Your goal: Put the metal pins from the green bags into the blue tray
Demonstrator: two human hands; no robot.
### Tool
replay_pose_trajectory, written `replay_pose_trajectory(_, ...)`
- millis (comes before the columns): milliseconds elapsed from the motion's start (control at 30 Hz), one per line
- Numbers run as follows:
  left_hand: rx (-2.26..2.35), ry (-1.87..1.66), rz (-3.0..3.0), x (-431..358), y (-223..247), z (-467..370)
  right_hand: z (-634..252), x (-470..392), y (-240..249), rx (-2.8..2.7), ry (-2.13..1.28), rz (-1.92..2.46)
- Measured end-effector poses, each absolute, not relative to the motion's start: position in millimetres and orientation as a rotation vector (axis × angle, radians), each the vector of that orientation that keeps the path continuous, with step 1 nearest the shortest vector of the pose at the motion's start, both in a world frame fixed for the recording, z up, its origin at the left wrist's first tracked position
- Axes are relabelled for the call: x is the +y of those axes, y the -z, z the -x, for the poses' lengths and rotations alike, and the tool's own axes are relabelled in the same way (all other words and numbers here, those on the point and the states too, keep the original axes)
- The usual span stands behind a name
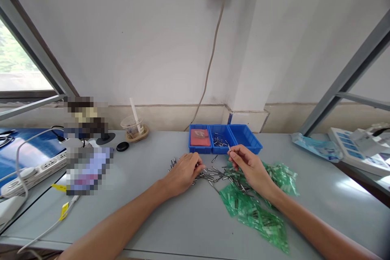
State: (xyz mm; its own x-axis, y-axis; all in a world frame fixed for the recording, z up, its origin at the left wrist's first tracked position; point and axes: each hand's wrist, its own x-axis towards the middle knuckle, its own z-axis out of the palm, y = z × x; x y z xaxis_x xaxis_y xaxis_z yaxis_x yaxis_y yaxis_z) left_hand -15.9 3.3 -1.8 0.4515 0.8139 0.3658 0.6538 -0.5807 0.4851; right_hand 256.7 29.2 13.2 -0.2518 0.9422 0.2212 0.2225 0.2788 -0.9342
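Observation:
Loose metal pins [213, 174] lie in a spread pile on the grey table. Over the pile's left part rests my left hand [185, 170], its fingers curled down; whatever is beneath the fingertips is hidden. A small metal pin [229, 146] is pinched upright between the fingertips of my right hand [248, 164], just in front of the blue bins. The middle blue bin [221, 150] holds several pins, and the left one has a red packet [200, 137] in it. Green plastic bags [256, 213] with small parts inside lie under and beside my right hand.
A cup with a straw [133, 126] stands at the back left, near a round black lid [122, 146]. Power strips [45, 166] and cables lie at the far left. At the right are a blue-white packet [317, 147] and another power strip [353, 152].

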Motion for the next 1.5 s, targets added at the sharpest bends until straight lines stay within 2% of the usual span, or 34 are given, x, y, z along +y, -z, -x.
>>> replay_pose_trajectory(367, 1.212, -0.94, -2.429, 6, 1, 16, -257, 30, -12, -1.676, -1.021, 1.085)
replay_pose_trajectory(700, 1.094, -1.044, -2.426, 11, 8, 19, -256, 27, -19, -1.729, -0.843, 1.101)
replay_pose_trajectory(933, 1.088, -1.035, -2.463, 10, 3, 19, -255, 28, -17, -1.741, -0.879, 1.114)
replay_pose_trajectory(1033, 1.113, -1.033, -2.523, 10, 3, 19, -255, 26, -18, -1.725, -0.959, 1.1)
replay_pose_trajectory(1267, 1.21, -1.005, -2.562, 10, 6, 19, -256, 23, -26, -1.389, -1.443, 1.005)
replay_pose_trajectory(1500, 1.229, -1.005, -2.552, 10, 7, 19, -256, 25, -27, -1.314, -1.464, 0.934)
